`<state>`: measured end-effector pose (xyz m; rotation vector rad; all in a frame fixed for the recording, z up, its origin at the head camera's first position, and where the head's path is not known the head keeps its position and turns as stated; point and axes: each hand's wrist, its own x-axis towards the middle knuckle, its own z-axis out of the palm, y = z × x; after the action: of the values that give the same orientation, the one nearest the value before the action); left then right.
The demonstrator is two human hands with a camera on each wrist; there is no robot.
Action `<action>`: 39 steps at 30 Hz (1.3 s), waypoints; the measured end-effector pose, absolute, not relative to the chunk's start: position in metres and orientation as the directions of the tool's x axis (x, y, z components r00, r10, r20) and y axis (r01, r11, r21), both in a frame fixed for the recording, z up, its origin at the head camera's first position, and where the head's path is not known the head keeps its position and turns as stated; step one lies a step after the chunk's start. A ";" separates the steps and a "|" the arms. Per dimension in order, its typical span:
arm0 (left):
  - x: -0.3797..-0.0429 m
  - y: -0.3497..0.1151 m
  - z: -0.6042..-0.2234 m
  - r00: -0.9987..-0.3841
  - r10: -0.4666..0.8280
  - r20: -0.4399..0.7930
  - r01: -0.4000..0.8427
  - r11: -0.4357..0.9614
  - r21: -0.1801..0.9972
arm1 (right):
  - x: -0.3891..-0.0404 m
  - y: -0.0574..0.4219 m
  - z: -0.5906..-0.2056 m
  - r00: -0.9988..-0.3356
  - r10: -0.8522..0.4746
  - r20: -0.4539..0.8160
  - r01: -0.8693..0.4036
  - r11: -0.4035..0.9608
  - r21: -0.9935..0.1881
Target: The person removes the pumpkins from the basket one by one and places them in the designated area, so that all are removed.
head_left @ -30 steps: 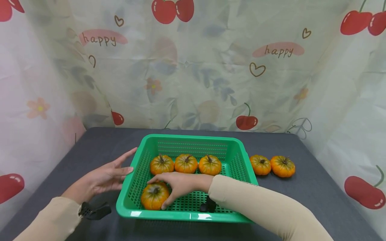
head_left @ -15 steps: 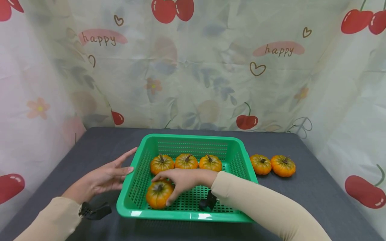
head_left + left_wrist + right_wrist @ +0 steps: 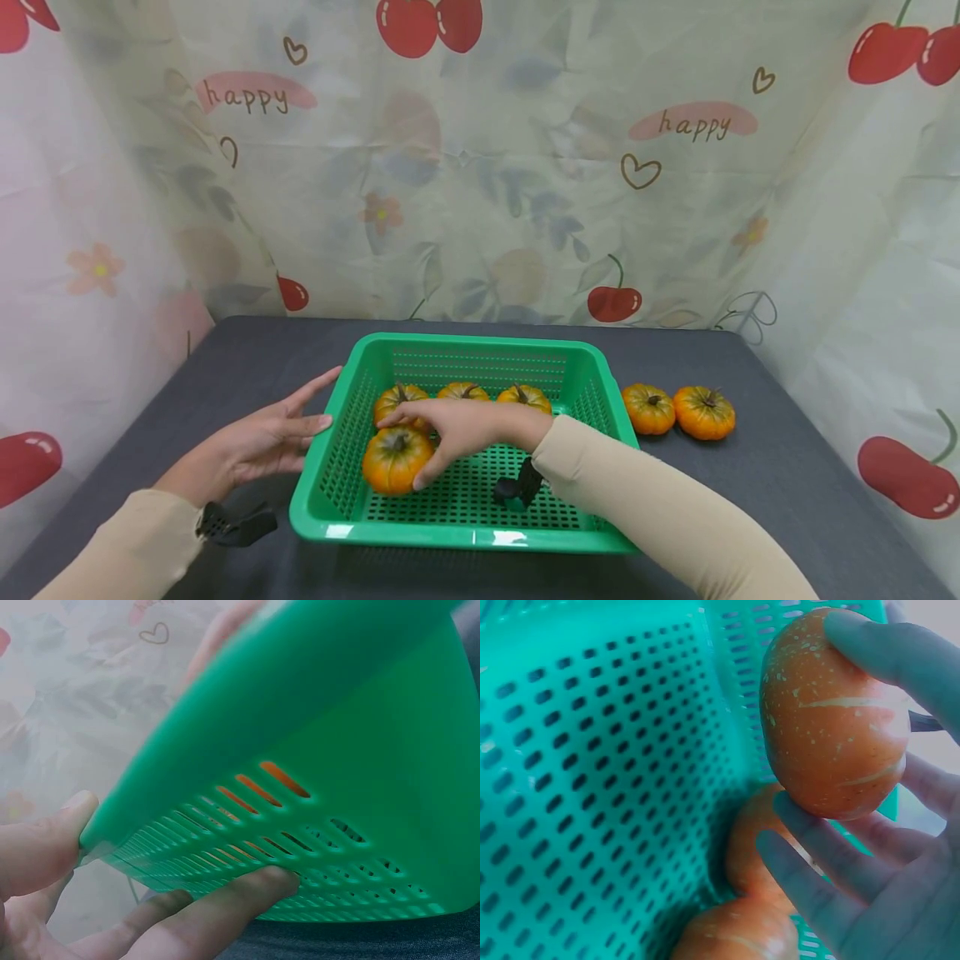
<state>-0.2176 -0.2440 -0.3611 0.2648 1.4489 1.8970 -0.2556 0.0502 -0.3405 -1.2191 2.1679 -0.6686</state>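
Observation:
Inside the green plastic basket (image 3: 480, 340), my right hand (image 3: 467, 427) grips a small orange pumpkin (image 3: 392, 468) between thumb and fingers. The right wrist view shows this pumpkin (image 3: 829, 724) held over the perforated basket floor, with two other pumpkins below it. Behind my right hand stand three more pumpkins in a row along the far side, a left one (image 3: 396, 402), a middle one (image 3: 463, 390) and a right one (image 3: 525, 395), all partly hidden. My left hand (image 3: 258, 446) touches the basket's left side, fingers fairly straight against the outer wall and thumb at the rim (image 3: 187, 720).
Two more pumpkins, one nearer the basket (image 3: 648, 410) and one further right (image 3: 704, 414), sit on the dark table (image 3: 750, 500). A black wrist camera (image 3: 519, 487) hangs under my right wrist. A patterned cloth (image 3: 480, 208) surrounds the table.
My right hand has carried the pumpkin up and slightly right, away from the basket's front wall toward the back row. My left hand and the basket have stayed in place.

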 end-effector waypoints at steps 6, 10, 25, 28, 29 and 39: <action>-0.217 -0.245 -0.361 -0.713 0.655 -0.251 -0.423 -0.116 0.899 | -0.259 0.054 -0.331 -0.459 -0.869 -0.187 -0.564 0.448 -0.694; -0.217 -0.245 -0.361 -0.703 0.669 -0.241 -0.430 -0.130 0.894 | -0.261 0.057 -0.326 -0.472 -0.868 -0.156 -0.527 0.420 -0.739; -0.218 -0.246 -0.362 -0.693 0.683 -0.233 -0.433 -0.136 0.891 | -0.271 0.083 -0.303 -0.615 -0.788 -0.004 -0.486 0.384 -0.785; -0.218 -0.246 -0.362 -0.698 0.675 -0.239 -0.431 -0.130 0.893 | -0.271 0.088 -0.299 -0.643 -0.766 0.014 -0.478 0.387 -0.788; -0.218 -0.246 -0.362 -0.700 0.672 -0.242 -0.431 -0.127 0.894 | -0.272 0.089 -0.298 -0.649 -0.760 0.020 -0.476 0.386 -0.790; -0.218 -0.244 -0.362 -0.712 0.656 -0.250 -0.433 -0.129 0.892 | -0.265 0.109 -0.288 -0.733 -0.677 0.058 -0.443 0.412 -0.796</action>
<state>-0.2177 -0.2444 -0.3617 0.2612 1.4121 1.9142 -0.2654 0.1088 -0.2881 -0.9775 2.3967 -1.2264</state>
